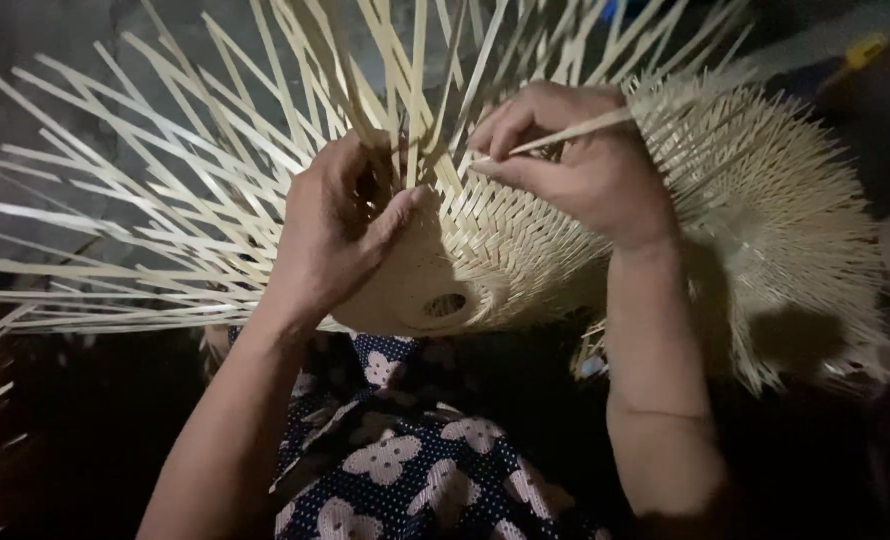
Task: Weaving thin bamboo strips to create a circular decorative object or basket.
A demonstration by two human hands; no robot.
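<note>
Fingers point(510, 150) of the right hand point(575, 170) pinch one bamboo strip point(575, 130); the left hand point(340, 230) presses closed on the woven basket point(495, 250) above the lap. Its pointed centre is woven, but many loose strips point(165, 170) remain unwoven. A yellow object point(865, 50) lies far right; no labels are visible.

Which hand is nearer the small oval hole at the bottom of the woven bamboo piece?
Left. The left hand grips the weave just above the oval hole; the right hand pinches a strip higher, farther away.
</note>
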